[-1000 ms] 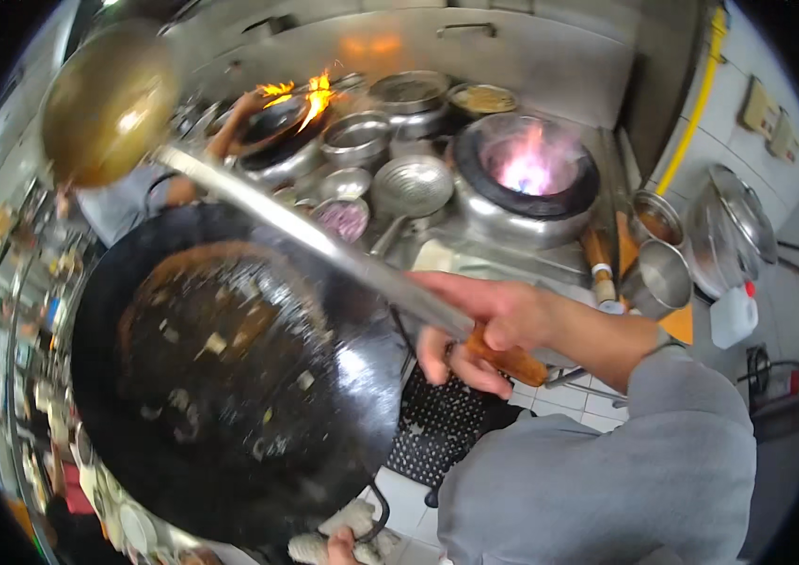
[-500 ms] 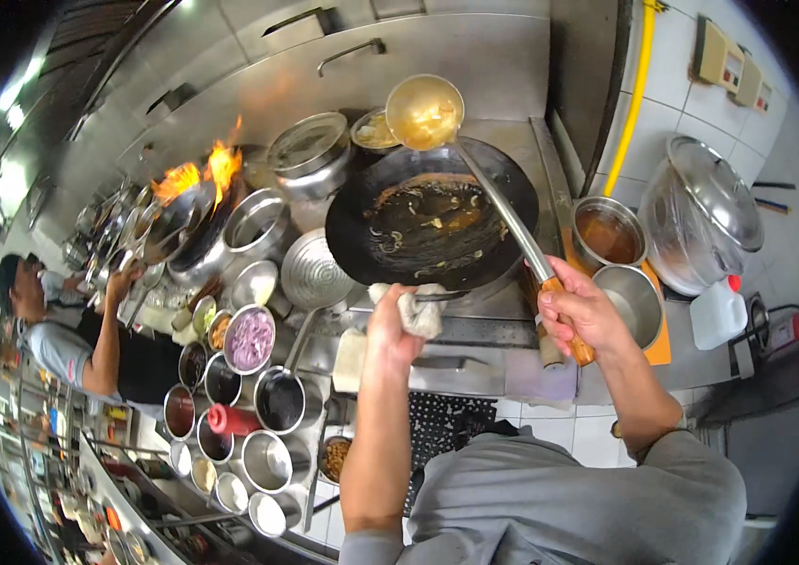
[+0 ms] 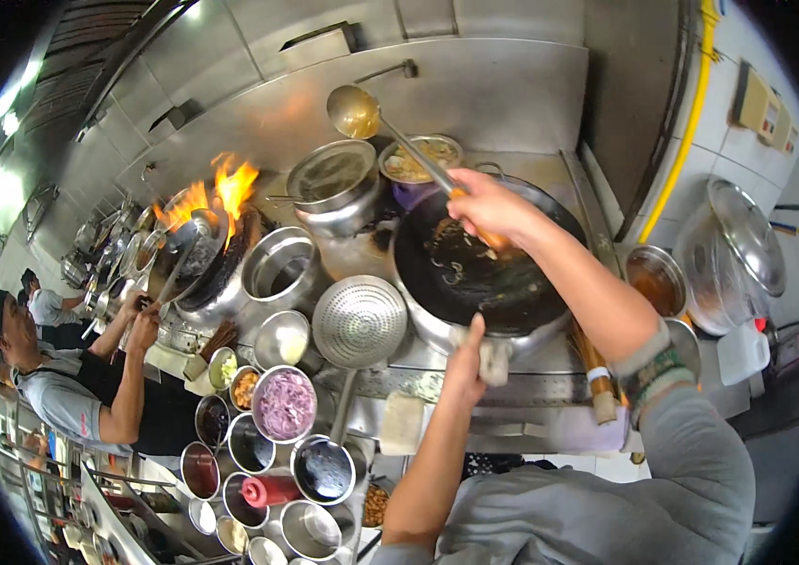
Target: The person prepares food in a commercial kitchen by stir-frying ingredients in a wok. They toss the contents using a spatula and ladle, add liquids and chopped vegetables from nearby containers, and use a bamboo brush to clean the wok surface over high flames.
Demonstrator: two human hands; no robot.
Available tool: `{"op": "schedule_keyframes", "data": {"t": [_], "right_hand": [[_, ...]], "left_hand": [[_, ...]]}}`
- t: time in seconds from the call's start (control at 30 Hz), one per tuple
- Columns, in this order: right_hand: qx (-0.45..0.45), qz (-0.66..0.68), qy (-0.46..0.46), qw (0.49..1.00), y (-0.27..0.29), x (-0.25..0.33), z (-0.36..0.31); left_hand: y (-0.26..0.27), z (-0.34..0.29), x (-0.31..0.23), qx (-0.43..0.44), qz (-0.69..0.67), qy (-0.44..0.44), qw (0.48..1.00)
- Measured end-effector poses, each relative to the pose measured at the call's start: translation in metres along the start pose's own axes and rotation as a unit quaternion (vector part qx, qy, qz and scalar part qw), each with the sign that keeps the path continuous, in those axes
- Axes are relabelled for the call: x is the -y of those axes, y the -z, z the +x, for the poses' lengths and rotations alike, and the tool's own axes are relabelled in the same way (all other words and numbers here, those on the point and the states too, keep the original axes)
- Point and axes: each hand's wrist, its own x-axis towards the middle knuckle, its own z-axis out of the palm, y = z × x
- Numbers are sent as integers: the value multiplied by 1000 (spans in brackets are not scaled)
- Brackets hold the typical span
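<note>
The right hand [image 3: 486, 205] has its fingers wrapped tight around the long handle of a ladle [image 3: 358, 111], whose bowl hangs raised behind and left of the wok [image 3: 475, 273], out over a steel pot [image 3: 334, 184]. The left hand [image 3: 467, 363] is closed on a folded cloth [image 3: 494, 363] at the wok's near rim. The wok is dark, with scraps of food and oil inside, and sits in its burner on the steel surface [image 3: 512, 395]. Just left of the wok lies a perforated strainer [image 3: 359, 320]; further left, another person [image 3: 61, 377] tends a flaming wok [image 3: 207, 254]. Nearer than the wok stand small bowls [image 3: 285, 403] of ingredients.
</note>
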Motion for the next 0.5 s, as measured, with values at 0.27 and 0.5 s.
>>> {"op": "schedule_keyframes", "data": {"t": [0.27,0.5], "right_hand": [[-49,-256,-77,963,-119,-68,223],[-6,-379,-9,925,-131,-62,234]], "left_hand": [[217,-40,47,-183,356,-132,907],[197,-56,31,-279,479,-187,811]]}}
